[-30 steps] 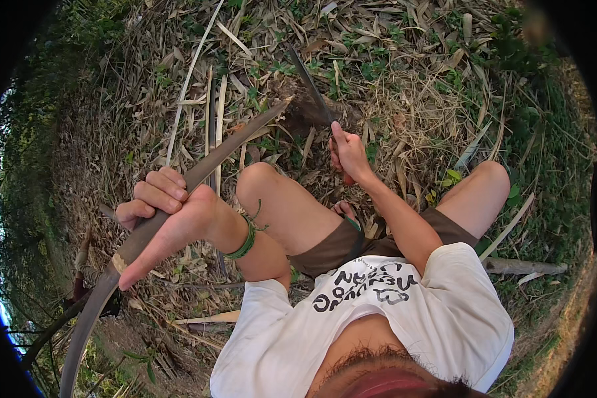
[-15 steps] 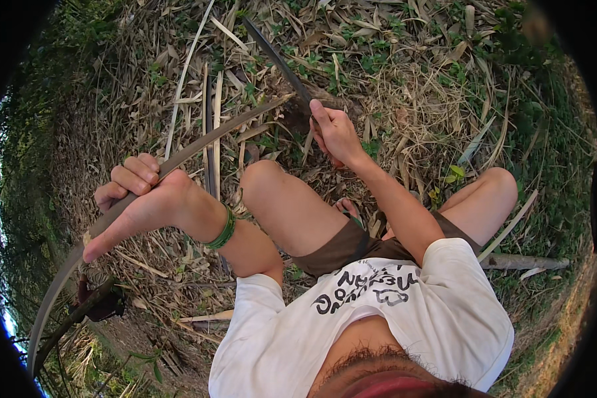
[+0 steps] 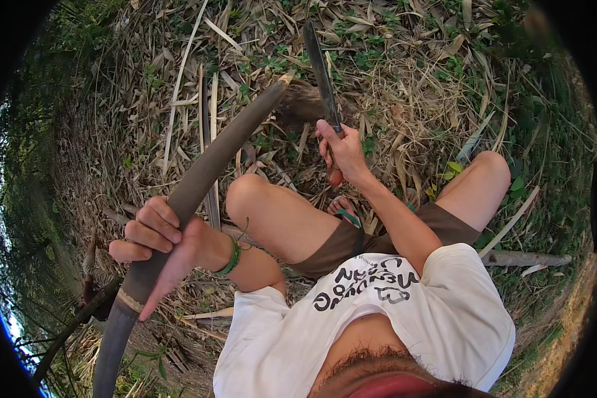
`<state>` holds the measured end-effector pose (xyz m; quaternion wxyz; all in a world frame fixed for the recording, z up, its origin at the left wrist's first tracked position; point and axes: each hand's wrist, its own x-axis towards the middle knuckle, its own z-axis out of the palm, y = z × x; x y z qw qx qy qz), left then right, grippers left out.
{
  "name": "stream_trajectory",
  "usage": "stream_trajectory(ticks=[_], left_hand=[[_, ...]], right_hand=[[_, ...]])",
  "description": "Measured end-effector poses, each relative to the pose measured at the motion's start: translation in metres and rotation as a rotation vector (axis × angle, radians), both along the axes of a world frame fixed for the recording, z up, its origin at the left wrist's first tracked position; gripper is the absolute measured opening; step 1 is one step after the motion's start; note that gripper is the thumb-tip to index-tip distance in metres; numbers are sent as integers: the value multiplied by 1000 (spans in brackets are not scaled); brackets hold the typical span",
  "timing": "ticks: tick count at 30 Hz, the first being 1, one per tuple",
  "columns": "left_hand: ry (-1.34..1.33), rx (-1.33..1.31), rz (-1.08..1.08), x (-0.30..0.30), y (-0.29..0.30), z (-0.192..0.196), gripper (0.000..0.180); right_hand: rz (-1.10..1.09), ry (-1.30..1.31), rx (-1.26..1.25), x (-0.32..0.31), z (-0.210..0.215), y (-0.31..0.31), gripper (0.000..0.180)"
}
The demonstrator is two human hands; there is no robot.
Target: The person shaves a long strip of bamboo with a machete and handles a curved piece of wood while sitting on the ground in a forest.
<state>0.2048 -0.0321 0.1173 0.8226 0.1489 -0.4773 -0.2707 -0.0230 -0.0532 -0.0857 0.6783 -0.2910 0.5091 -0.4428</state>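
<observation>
My left hand (image 3: 162,242) grips a long split bamboo strip (image 3: 209,171) from below, fingers wrapped over it and thumb along its underside. The strip's broad dark face is toward me, with a pale node ring near my thumb. Its pale, pointed far end rests over or just above a brown wooden stump (image 3: 306,99); I cannot tell whether they touch. My right hand (image 3: 341,154) is closed round the handle of a machete (image 3: 322,73). The dark blade points away from me, right of the strip's tip and apart from it. A reddish handle end (image 3: 335,177) shows below my fist.
Dry leaves and green weeds cover the ground. Several thin bamboo strips (image 3: 182,86) lie at the far left. My bent knees (image 3: 255,192) flank the work area. A pole (image 3: 527,259) lies at right, and a dark branch (image 3: 79,325) at lower left.
The bamboo strip has rolled from its narrow edge to its broad face, and my left hand has come lower and nearer. The machete has swung more upright, its tip moving right.
</observation>
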Motion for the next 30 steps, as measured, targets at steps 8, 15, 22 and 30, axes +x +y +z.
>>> stream_trajectory(ticks=[8, 15, 22, 30], left_hand=[[295, 230, 149, -17, 68, -24, 87], [895, 658, 61, -45, 192, -90, 90], [798, 1464, -422, -60, 255, -107, 73], [-968, 811, 233, -112, 95, -47, 50]], right_hand=[[-283, -422, 95, 22, 42, -26, 31], [-230, -446, -12, -13, 67, -15, 27], [-58, -311, -135, -32, 98, 16, 28], [4, -225, -207, -43, 127, 44, 26]])
